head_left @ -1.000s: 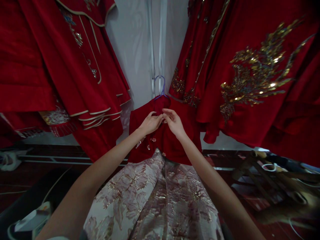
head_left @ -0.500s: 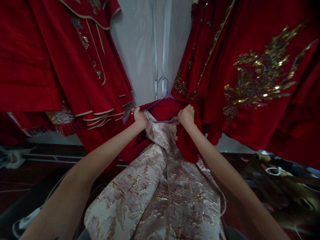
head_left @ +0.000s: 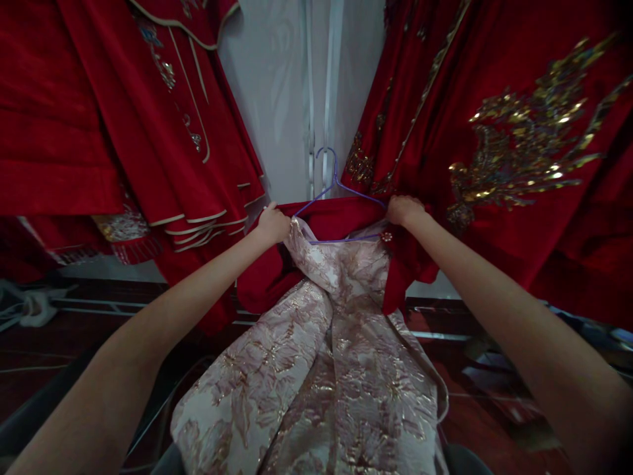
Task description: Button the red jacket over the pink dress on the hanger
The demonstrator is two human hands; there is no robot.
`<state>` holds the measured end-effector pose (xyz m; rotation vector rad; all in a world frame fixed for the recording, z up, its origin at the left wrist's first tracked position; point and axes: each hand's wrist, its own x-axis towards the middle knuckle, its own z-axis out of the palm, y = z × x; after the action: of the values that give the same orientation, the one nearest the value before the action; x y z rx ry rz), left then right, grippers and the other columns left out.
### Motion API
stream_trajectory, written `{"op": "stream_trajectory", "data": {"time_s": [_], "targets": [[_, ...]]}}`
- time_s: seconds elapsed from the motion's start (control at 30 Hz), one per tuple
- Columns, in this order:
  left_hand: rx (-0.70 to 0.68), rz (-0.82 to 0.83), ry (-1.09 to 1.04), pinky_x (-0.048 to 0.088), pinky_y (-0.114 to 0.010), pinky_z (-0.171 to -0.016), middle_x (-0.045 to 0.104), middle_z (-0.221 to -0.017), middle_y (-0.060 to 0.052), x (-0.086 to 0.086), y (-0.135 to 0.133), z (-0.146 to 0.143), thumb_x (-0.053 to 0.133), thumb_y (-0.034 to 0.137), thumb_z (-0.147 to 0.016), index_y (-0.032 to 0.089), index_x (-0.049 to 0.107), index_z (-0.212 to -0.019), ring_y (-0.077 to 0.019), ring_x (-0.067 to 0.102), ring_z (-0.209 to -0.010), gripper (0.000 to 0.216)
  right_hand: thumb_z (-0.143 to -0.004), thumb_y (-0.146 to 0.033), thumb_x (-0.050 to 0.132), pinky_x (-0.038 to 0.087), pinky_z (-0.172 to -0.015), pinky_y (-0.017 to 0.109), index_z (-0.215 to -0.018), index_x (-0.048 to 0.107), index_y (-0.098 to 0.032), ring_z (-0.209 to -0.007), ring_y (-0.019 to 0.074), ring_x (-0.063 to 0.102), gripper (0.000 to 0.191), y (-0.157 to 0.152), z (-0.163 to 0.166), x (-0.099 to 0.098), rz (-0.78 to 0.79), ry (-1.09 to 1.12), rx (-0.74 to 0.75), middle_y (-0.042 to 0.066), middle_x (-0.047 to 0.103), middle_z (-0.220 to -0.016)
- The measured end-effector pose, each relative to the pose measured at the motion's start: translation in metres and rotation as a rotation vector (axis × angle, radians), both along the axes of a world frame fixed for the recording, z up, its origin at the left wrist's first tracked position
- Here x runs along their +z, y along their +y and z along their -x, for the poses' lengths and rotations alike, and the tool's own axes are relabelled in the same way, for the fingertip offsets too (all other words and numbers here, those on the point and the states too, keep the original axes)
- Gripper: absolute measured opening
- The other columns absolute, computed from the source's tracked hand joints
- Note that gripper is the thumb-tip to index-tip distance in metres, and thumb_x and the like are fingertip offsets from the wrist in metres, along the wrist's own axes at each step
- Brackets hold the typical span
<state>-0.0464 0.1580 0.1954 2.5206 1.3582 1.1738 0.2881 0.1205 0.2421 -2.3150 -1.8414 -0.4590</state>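
Observation:
A pale pink brocade dress (head_left: 361,356) with shiny floral patterning hangs down the middle on a purple wire hanger (head_left: 335,173). Around its top lies a red jacket (head_left: 264,284), spread to both sides behind and beside the bodice. At the left shoulder, my left hand (head_left: 273,224) is closed on the jacket's edge, right beside the dress's top corner. My right hand (head_left: 408,211) pinches the jacket near the hanger's right end. Just below it, a beaded button (head_left: 386,237) shows on the red cloth. The fingertips of both hands are partly hidden.
Red garments with pale piping (head_left: 198,145) hang at the left. A red garment with a gold sequin bird (head_left: 524,145) hangs at the right. Behind the hanger are metal rods (head_left: 324,79) and a pale wall (head_left: 271,86). Lower right, blurred items lie on the dark red floor (head_left: 494,429).
My right hand has moved right and slightly up, drawing the red jacket's right side outward. The bodice top looks wider and more of the hanger shows. My left hand has shifted only slightly.

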Motion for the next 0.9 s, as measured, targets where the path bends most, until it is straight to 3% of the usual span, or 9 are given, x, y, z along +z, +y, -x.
{"op": "stream_trajectory", "data": {"time_s": [0.1,0.2,0.3,0.4,0.53,0.63,0.77,0.83,0.9], "targets": [[0.066,0.050,0.349,0.023,-0.044,-0.096,0.066,-0.060,-0.005,0.017,-0.002,0.019,0.053,0.027,-0.070,0.018,0.061,-0.051,-0.0251,0.062,-0.083,0.022,-0.082,-0.017,0.051,0.044,-0.078,0.033,-0.084,0.067,-0.007,-0.082,0.0194,0.063,0.019,0.010,-0.025,0.012,0.204,0.138,0.157,0.016,0.068,-0.088],[0.079,0.129,0.502,0.032,-0.037,-0.090,0.070,-0.073,-0.002,0.027,0.001,0.036,0.046,0.025,-0.074,0.022,0.067,-0.068,-0.0228,0.060,-0.085,0.022,-0.091,-0.019,0.033,0.042,-0.072,0.025,-0.076,0.066,-0.007,-0.064,0.0084,0.059,0.038,0.008,-0.051,0.019,0.257,0.271,0.284,0.011,0.067,-0.075],[-0.021,0.250,0.345,0.039,-0.027,-0.080,0.071,-0.082,0.000,0.020,0.007,0.045,0.043,0.026,-0.077,0.022,0.070,-0.080,-0.0195,0.060,-0.083,0.028,-0.094,-0.026,0.024,0.042,-0.068,0.024,-0.071,0.066,-0.010,-0.056,0.0061,0.055,0.050,-0.002,-0.067,0.017,0.217,0.361,0.245,0.012,0.066,-0.069],[-0.166,0.315,0.119,0.042,-0.023,-0.075,0.070,-0.088,-0.001,0.002,0.011,0.042,0.043,0.033,-0.081,0.021,0.070,-0.085,-0.0174,0.060,-0.080,0.031,-0.093,-0.025,0.029,0.042,-0.072,0.026,-0.077,0.066,-0.011,-0.063,0.0089,0.057,0.043,-0.016,-0.072,0.007,0.035,0.492,0.283,0.012,0.067,-0.076],[-0.283,0.263,-0.172,0.045,-0.023,-0.073,0.070,-0.087,-0.002,-0.017,0.006,0.029,0.053,0.047,-0.078,0.021,0.071,-0.089,-0.0177,0.061,-0.079,0.034,-0.090,-0.032,0.043,0.045,-0.076,0.029,-0.088,0.066,-0.012,-0.076,0.0151,0.061,0.031,-0.036,-0.073,-0.010,-0.157,0.710,0.317,0.010,0.068,-0.087],[-0.215,0.213,-0.221,0.046,-0.024,-0.074,0.071,-0.087,-0.002,-0.020,-0.002,0.023,0.057,0.051,-0.075,0.021,0.072,-0.088,-0.0198,0.062,-0.080,0.036,-0.085,-0.040,0.053,0.048,-0.078,0.032,-0.097,0.066,-0.017,-0.082,0.0188,0.063,0.030,-0.052,-0.072,-0.021,-0.235,0.843,0.388,0.010,0.069,-0.094],[-0.097,0.027,-0.097,0.043,-0.027,-0.088,0.067,-0.110,-0.004,-0.019,-0.014,0.025,0.046,0.048,-0.084,0.022,0.070,-0.099,-0.0215,0.060,-0.099,0.038,-0.082,-0.038,0.057,0.047,-0.089,0.036,-0.111,0.063,-0.019,-0.098,0.0205,0.062,0.035,-0.070,-0.070,-0.033,-0.309,0.932,0.526,0.008,0.066,-0.110],[0.014,-0.038,-0.050,0.044,-0.029,-0.088,0.066,-0.112,-0.006,-0.022,-0.019,0.031,0.042,0.046,-0.086,0.022,0.068,-0.104,-0.0220,0.060,-0.101,0.040,-0.081,-0.038,0.057,0.046,-0.090,0.036,-0.113,0.063,-0.019,-0.101,0.0204,0.061,0.038,-0.076,-0.074,-0.045,-0.370,0.953,0.524,0.008,0.065,-0.113],[0.194,-0.031,0.023,0.046,-0.030,-0.081,0.070,-0.100,-0.009,-0.029,-0.024,0.039,0.037,0.047,-0.088,0.021,0.068,-0.105,-0.0234,0.063,-0.093,0.044,-0.079,-0.039,0.059,0.048,-0.088,0.036,-0.113,0.063,-0.019,-0.099,0.0206,0.062,0.040,-0.079,-0.082,-0.064,-0.440,0.985,0.481,0.008,0.066,-0.112]]}}
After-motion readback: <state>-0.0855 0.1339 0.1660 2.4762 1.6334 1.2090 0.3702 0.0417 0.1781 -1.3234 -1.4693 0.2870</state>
